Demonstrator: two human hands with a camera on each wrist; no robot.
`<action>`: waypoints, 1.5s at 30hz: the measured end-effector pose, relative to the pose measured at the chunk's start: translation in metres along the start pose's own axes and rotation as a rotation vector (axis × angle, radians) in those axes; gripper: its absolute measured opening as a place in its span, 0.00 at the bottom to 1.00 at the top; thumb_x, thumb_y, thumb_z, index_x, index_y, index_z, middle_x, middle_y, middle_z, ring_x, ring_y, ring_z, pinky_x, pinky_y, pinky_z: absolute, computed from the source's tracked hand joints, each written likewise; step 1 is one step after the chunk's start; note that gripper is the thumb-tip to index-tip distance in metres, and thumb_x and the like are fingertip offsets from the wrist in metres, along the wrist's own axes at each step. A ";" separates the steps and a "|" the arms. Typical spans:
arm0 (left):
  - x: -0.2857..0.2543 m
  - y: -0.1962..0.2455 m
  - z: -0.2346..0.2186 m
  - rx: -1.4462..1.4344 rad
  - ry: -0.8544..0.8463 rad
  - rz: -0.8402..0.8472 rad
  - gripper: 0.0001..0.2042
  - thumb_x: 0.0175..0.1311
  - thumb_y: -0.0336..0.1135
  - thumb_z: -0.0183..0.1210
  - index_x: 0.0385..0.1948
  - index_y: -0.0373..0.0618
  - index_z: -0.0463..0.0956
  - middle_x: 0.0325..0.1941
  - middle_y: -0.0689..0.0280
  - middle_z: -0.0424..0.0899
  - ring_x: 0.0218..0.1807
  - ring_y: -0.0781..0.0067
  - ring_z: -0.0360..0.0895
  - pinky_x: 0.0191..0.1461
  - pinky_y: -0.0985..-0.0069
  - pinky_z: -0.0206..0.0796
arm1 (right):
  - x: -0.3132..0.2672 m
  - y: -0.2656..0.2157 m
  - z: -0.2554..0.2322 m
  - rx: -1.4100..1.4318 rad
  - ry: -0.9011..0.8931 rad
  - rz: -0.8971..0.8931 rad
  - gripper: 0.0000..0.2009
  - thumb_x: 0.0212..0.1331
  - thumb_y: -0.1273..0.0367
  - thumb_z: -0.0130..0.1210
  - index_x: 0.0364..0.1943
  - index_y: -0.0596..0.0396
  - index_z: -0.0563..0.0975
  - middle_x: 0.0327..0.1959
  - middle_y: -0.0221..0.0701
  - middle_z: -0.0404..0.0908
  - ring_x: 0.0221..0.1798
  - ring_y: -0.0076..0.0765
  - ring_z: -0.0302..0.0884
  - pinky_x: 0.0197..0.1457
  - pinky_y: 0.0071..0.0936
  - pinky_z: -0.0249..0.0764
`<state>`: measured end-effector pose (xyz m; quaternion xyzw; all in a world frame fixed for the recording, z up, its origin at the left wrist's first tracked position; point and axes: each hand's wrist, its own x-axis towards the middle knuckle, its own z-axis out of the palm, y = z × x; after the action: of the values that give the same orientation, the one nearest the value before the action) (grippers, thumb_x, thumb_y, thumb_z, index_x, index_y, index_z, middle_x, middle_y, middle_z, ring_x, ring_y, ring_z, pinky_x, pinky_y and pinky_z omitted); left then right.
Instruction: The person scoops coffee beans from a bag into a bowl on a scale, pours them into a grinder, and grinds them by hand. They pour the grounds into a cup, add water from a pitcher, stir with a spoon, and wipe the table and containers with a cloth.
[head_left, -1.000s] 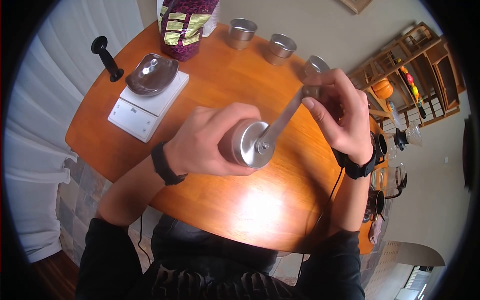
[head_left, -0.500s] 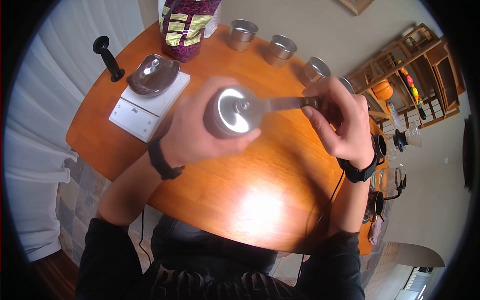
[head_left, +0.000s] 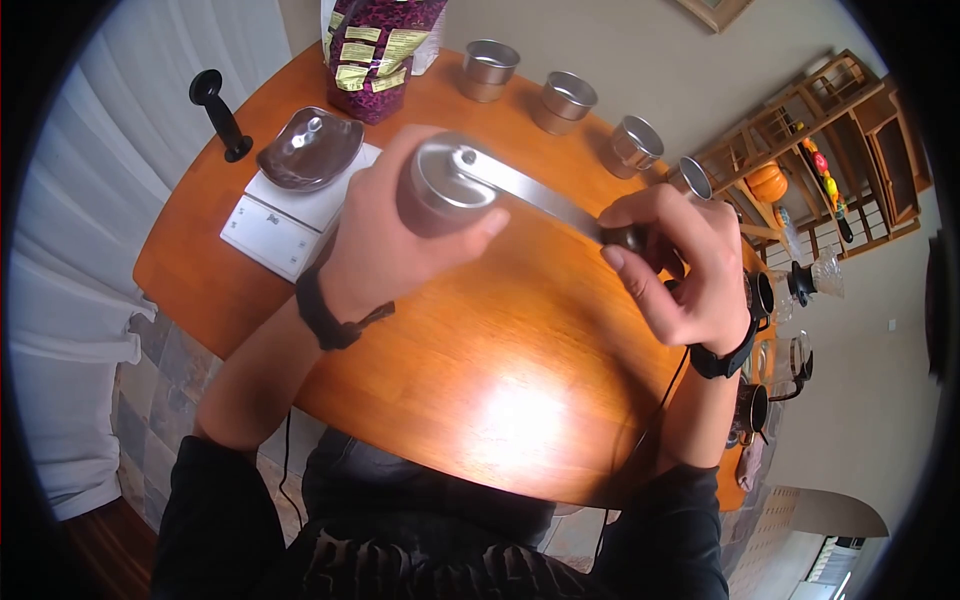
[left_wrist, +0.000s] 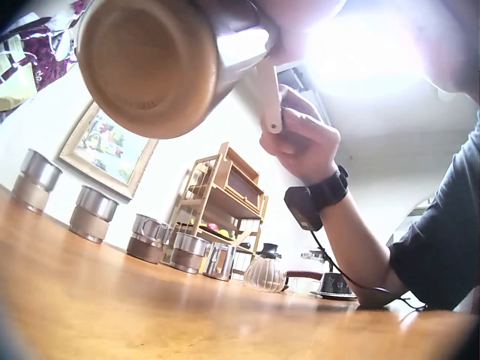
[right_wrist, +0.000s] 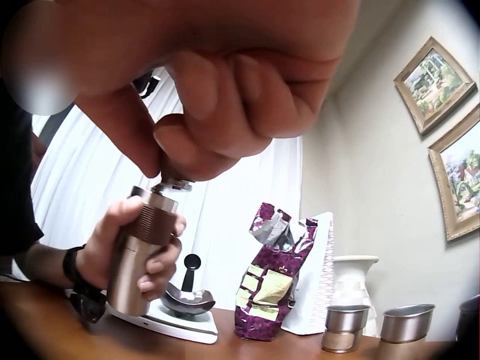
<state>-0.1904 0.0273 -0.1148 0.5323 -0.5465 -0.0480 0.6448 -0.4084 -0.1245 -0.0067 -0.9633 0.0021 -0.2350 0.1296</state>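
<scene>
My left hand (head_left: pixel 375 245) grips the body of a hand coffee grinder (head_left: pixel 447 185), held up over the table. The grinder is a metal cylinder with a brown ribbed band, and its round base (left_wrist: pixel 146 71) faces the left wrist camera. From its shiny lid a flat metal crank arm (head_left: pixel 535 192) reaches right and toward me. At its far end, my right hand (head_left: pixel 700 265) pinches the dark knob (head_left: pixel 622 238) between thumb and fingers. The inside of the grinder is hidden by the lid.
On the wooden table (head_left: pixel 420 400), a white scale (head_left: pixel 268 235) carries a dark glossy dish (head_left: pixel 310 150). Beside them are a black upright scoop-like tool (head_left: pixel 222 120) and a purple bag (head_left: pixel 375 70). Several metal cups (head_left: pixel 568 100) line the far edge; a glass server (left_wrist: pixel 266 271) stands right.
The grinder has moved away from me and left in my left hand. Its crank arm swung from pointing away and right to pointing right and toward me. My right hand came slightly nearer, still holding the knob.
</scene>
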 end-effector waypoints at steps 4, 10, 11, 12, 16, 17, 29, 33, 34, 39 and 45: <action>0.003 -0.007 0.000 -0.032 0.025 -0.021 0.23 0.56 0.36 0.77 0.50 0.40 0.76 0.41 0.62 0.89 0.44 0.74 0.87 0.51 0.74 0.77 | 0.002 -0.008 0.004 0.035 -0.021 -0.104 0.08 0.53 0.74 0.67 0.36 0.54 0.81 0.22 0.30 0.83 0.20 0.37 0.80 0.23 0.29 0.72; 0.003 -0.013 0.002 -0.015 -0.023 -0.053 0.23 0.57 0.35 0.76 0.51 0.41 0.75 0.43 0.61 0.90 0.47 0.69 0.89 0.52 0.72 0.77 | 0.000 -0.024 0.012 0.070 -0.064 -0.174 0.09 0.58 0.65 0.69 0.36 0.49 0.80 0.18 0.29 0.76 0.18 0.42 0.76 0.21 0.32 0.68; 0.003 -0.013 0.002 0.001 -0.031 -0.052 0.24 0.56 0.35 0.76 0.51 0.42 0.74 0.43 0.60 0.90 0.47 0.68 0.89 0.52 0.71 0.77 | -0.001 -0.024 0.013 0.071 -0.064 -0.175 0.09 0.58 0.64 0.69 0.37 0.49 0.80 0.18 0.29 0.76 0.18 0.41 0.76 0.21 0.32 0.68; 0.003 -0.014 0.002 0.014 -0.033 -0.053 0.24 0.56 0.35 0.76 0.51 0.42 0.74 0.43 0.60 0.90 0.47 0.67 0.89 0.52 0.71 0.77 | -0.001 -0.024 0.014 0.074 -0.065 -0.176 0.09 0.59 0.64 0.69 0.37 0.49 0.80 0.18 0.29 0.76 0.18 0.41 0.76 0.21 0.32 0.68; 0.002 -0.014 0.002 0.031 -0.042 -0.064 0.24 0.56 0.34 0.76 0.52 0.42 0.74 0.43 0.59 0.90 0.48 0.65 0.89 0.52 0.70 0.78 | -0.001 -0.025 0.016 0.089 -0.040 -0.191 0.11 0.59 0.61 0.70 0.37 0.49 0.81 0.17 0.28 0.76 0.17 0.40 0.75 0.20 0.32 0.68; 0.002 -0.014 0.002 0.025 -0.045 -0.069 0.24 0.56 0.34 0.75 0.52 0.42 0.74 0.43 0.59 0.90 0.47 0.64 0.89 0.52 0.69 0.78 | -0.002 -0.026 0.015 0.092 -0.050 -0.193 0.11 0.59 0.61 0.70 0.37 0.49 0.81 0.17 0.28 0.75 0.17 0.40 0.75 0.20 0.32 0.67; -0.001 0.000 0.003 0.114 -0.117 -0.134 0.23 0.56 0.29 0.77 0.50 0.41 0.74 0.42 0.63 0.87 0.45 0.73 0.85 0.53 0.72 0.75 | -0.002 -0.031 0.015 0.196 -0.128 -0.229 0.17 0.55 0.58 0.75 0.37 0.57 0.85 0.19 0.25 0.82 0.17 0.30 0.79 0.21 0.26 0.70; -0.003 -0.003 0.004 0.155 -0.170 -0.126 0.23 0.57 0.33 0.78 0.49 0.42 0.74 0.41 0.62 0.87 0.43 0.70 0.85 0.50 0.70 0.76 | 0.000 -0.033 0.020 0.183 -0.165 -0.277 0.18 0.55 0.55 0.75 0.37 0.56 0.85 0.17 0.25 0.80 0.16 0.31 0.79 0.20 0.27 0.69; -0.004 -0.005 0.006 0.152 -0.185 -0.125 0.23 0.58 0.34 0.78 0.49 0.42 0.74 0.40 0.62 0.87 0.43 0.69 0.85 0.49 0.70 0.76 | 0.000 -0.034 0.021 0.160 -0.192 -0.295 0.18 0.55 0.55 0.75 0.37 0.55 0.85 0.17 0.25 0.79 0.16 0.32 0.78 0.20 0.27 0.69; -0.005 -0.006 0.007 0.139 -0.212 -0.105 0.23 0.59 0.37 0.77 0.49 0.43 0.74 0.40 0.61 0.86 0.42 0.64 0.86 0.48 0.69 0.77 | -0.003 -0.038 0.027 0.185 -0.127 -0.245 0.14 0.60 0.55 0.69 0.36 0.46 0.79 0.17 0.26 0.74 0.16 0.38 0.72 0.19 0.34 0.65; -0.004 -0.005 0.006 0.164 -0.250 -0.091 0.23 0.59 0.38 0.77 0.49 0.43 0.73 0.39 0.59 0.87 0.41 0.58 0.87 0.46 0.67 0.78 | 0.000 -0.035 0.025 0.130 -0.156 -0.345 0.19 0.56 0.53 0.72 0.37 0.54 0.85 0.17 0.24 0.78 0.15 0.30 0.76 0.19 0.26 0.67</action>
<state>-0.1940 0.0240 -0.1224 0.5972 -0.5998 -0.0982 0.5234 -0.3995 -0.0842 -0.0190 -0.9542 -0.1884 -0.1780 0.1491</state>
